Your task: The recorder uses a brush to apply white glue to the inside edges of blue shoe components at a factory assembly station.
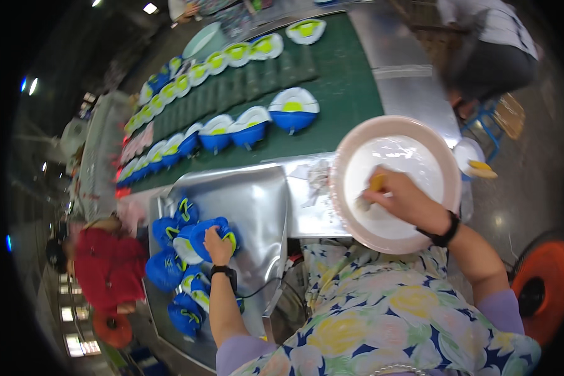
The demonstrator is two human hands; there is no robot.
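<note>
My left hand (218, 245) is closed on a rounded blue piece with lime-green trim (200, 235), which looks like a shoe upper. It lifts this piece over a heap of similar blue, white and lime pieces (164, 269) in a shiny metal tray (257, 203). Inside a large pale pink basin (448, 150), my right hand (400, 193) grips a brush (377, 183) with a yellow handle. The bristles point down to the left, at the white liquid (395, 150); whether they touch it I cannot tell.
Beyond the tray, a green belt (351, 81) carries rows of similar pieces (294, 109) and dark green strips (254, 81). A small white tub (469, 153) stands right of the basin. Orange fans (545, 294) flank me; one person in red (109, 269) is left, another (492, 50) far right.
</note>
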